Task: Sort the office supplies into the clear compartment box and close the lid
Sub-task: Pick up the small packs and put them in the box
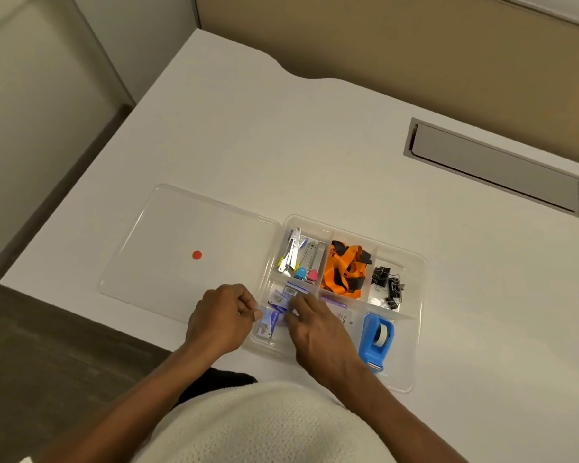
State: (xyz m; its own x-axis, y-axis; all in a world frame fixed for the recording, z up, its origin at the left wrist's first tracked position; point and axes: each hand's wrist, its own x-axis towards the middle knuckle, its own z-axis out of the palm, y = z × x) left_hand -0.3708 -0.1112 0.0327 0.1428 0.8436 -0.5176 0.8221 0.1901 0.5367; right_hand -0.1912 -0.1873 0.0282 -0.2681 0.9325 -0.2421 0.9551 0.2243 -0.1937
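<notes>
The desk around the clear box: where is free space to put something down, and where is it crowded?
Bare desk lies beyond the open lid and the box, up to the grey cable hatch. More bare desk lies right of the box. The lid holds only a red dot. The crowded part is the box's near-left compartment, where the left hand and right hand handle small packets.
</notes>
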